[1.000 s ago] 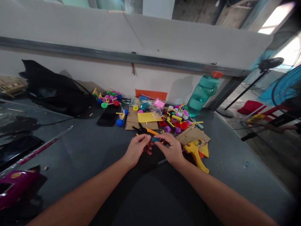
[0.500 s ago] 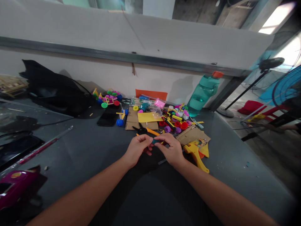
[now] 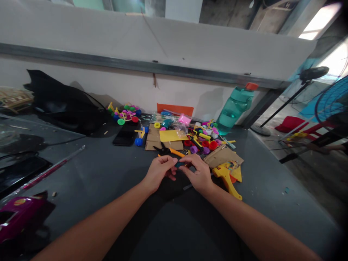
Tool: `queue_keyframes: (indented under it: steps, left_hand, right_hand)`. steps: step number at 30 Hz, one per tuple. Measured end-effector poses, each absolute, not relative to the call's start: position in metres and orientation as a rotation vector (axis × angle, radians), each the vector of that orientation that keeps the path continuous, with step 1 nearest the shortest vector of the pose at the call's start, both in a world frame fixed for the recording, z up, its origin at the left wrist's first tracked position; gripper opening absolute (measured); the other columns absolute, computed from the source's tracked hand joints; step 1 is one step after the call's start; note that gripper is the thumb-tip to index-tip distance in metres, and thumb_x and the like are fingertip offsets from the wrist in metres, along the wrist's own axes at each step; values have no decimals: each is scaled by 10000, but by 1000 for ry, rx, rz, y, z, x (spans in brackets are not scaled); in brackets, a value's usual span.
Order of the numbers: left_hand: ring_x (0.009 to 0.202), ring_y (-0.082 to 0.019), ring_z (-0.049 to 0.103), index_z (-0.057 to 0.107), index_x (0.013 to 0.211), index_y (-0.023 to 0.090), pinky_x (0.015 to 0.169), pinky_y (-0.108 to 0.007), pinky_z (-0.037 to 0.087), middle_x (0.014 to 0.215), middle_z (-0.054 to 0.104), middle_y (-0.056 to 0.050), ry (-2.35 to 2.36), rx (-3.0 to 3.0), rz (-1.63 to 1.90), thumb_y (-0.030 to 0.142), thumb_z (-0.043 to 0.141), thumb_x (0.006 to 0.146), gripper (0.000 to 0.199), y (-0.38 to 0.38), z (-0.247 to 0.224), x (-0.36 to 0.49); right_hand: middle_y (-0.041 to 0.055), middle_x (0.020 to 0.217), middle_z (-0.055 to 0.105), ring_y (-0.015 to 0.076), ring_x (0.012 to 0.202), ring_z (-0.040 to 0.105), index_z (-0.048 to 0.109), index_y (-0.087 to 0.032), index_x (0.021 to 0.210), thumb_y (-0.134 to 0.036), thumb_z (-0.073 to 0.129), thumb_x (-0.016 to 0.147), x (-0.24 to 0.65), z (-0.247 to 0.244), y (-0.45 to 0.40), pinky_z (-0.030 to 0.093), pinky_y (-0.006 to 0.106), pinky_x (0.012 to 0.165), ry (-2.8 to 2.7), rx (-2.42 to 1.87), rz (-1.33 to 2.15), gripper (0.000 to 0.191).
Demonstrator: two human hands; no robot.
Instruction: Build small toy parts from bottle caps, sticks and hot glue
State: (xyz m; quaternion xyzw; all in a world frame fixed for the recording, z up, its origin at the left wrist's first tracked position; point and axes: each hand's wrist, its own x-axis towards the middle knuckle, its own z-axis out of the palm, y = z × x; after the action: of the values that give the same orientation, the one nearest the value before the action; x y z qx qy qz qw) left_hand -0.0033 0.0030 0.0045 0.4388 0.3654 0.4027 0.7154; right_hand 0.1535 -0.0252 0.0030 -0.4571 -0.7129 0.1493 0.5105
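We have both hands together at bottom centre, right in front of the parts heap. The left hand (image 3: 159, 171) and right hand (image 3: 198, 173) come in from either side and meet on a small teal plastic piece (image 3: 179, 164), which sits between them, held up off the bench. Left thumb and index pinch one end; the right fingertips (image 3: 188, 160) close on the other. Both grips are nearly shut, with only the piece between them. Fingers hide most of it, so we can't tell its exact shape. It looks too small for one hand to work, which would explain the two-sided pinch.

Orange-handled pliers (image 3: 166, 149) lie just past the hands, on the edge of a cardboard sheet (image 3: 152, 139), close enough to grab. A yellow-handled paint scraper (image 3: 225, 180) sits just right of the right hand. Loose coloured plastic bottle caps (image 3: 212, 145) and yellow card (image 3: 172, 135) are piled against the wall, upper centre, with a teal water bottle (image 3: 233, 111) behind them. A black smartphone (image 3: 125, 134) lies left of the heap.
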Motion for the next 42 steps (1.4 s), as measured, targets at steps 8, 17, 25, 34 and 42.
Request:
queue_keyframes:
  steps: [8,17,25,34,42]
  left_hand:
    - [453,-82,503,558,622,131,438,-229,498,531,532,18,794,981,891,389,642,710,286,3,3,-4]
    - [487,-90,520,583,645,128,446,-226,489,583,560,1,812,996,888,428,629,717,312,2,3,-3]
    - [495,-87,515,580,667,136,473,-223,479,586,554,7,800,1089,890,429,601,745,304,-1,4,-2]
    - [474,-85,517,561,699,142,477,-214,470,563,528,22,861,1262,907,418,528,804,298,-3,3,-1]
    - [477,-85,519,572,755,134,472,-211,473,550,525,37,844,1269,918,407,590,756,273,-4,6,0]
  right_hand:
    - [28,828,650,179,802,591,641,-244,872,-195,634,755,155,2,-23,487,323,697,-1734,-1067,322,126]
    - [19,794,634,138,668,568,642,-229,877,-254,633,760,155,1,-24,476,276,613,-1660,-1163,446,120]
    - [13,779,638,128,637,561,644,-219,855,-253,638,748,154,3,-24,471,263,598,-1606,-1189,495,112]
    - [13,759,637,134,643,576,641,-209,848,-262,648,736,153,2,-25,474,263,598,-1565,-1189,564,123]
    - [13,778,633,126,645,566,636,-204,852,-240,632,742,153,2,-26,468,254,600,-1582,-1201,533,116]
